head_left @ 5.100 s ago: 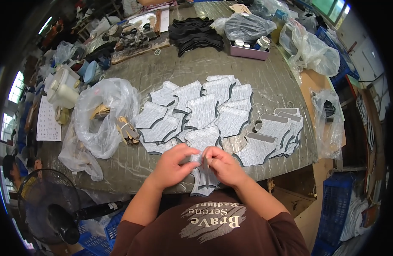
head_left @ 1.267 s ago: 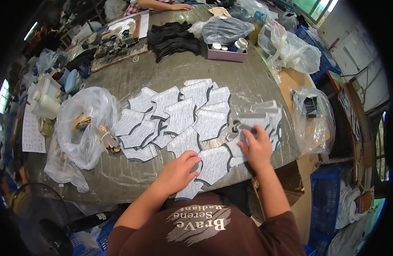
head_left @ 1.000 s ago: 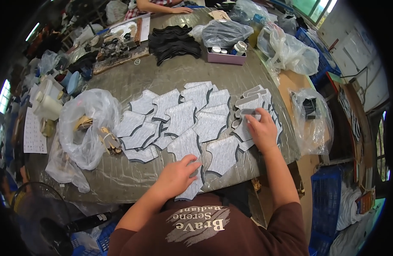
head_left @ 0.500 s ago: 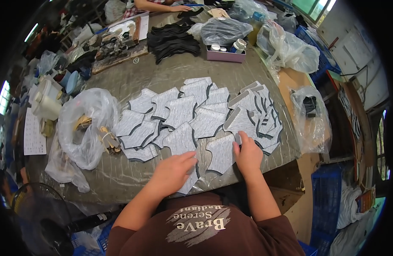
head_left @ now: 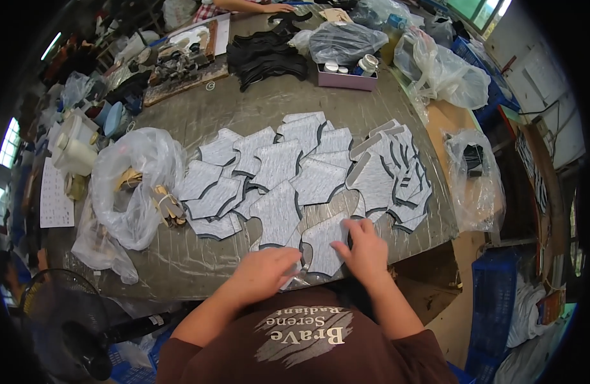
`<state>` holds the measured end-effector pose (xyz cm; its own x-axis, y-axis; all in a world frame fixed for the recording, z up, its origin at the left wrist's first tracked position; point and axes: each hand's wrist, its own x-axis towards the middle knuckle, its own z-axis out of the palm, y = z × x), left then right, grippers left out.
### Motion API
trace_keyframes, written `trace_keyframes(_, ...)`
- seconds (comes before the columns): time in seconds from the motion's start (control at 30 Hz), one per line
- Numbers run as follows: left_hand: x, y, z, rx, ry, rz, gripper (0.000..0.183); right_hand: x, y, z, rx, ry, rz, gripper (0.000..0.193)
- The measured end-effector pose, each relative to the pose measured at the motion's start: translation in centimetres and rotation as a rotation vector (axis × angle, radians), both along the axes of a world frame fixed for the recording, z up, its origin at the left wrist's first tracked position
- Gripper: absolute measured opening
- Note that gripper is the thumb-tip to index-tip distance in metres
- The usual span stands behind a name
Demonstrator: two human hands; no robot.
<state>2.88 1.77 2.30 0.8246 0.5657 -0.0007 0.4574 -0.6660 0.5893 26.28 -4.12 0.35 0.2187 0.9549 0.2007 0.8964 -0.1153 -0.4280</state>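
Grey, streaky cut pieces (head_left: 274, 165) with dark edges and curved-in sides, like padded fabric, overlap in a loose pile before me. My left hand (head_left: 264, 272) is closed at the near side of the pile, its fingertips on the edge of a grey piece that the hand partly covers. My right hand (head_left: 366, 248) has thumb and fingers closed at the right edge of another grey piece (head_left: 325, 246), which lies nearest me. Between the hands, the two pieces' edges come close together. To the right, more pieces (head_left: 397, 169) are bunched in a leaning stack.
Left of the pile are a clear plastic bag (head_left: 136, 217) and a banded tan bundle (head_left: 168, 206). Beyond lie black cut pieces (head_left: 266, 57) and a purple box (head_left: 347, 79) of bottles. Another person's arm (head_left: 253, 6) rests at the far edge. A fan (head_left: 64, 326) stands lower left.
My right hand has moved toward me and slightly left, drawing its grey piece nearer. My left hand has slid a little nearer, its fingers now at the piece's edge.
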Motion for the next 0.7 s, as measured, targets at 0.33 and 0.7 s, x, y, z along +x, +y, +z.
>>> trace_keyframes(0.33,-2.0,2.1,0.9,-0.277,-0.124,0.357,0.059,-3.0,-2.1,1.2,-0.106,0.143,0.106,0.025)
trace_keyframes(0.7,1.5,-0.3,0.7,-0.210,-0.196,0.126,0.094,-4.5,0.7,3.4,-0.270,1.038,0.272,0.009)
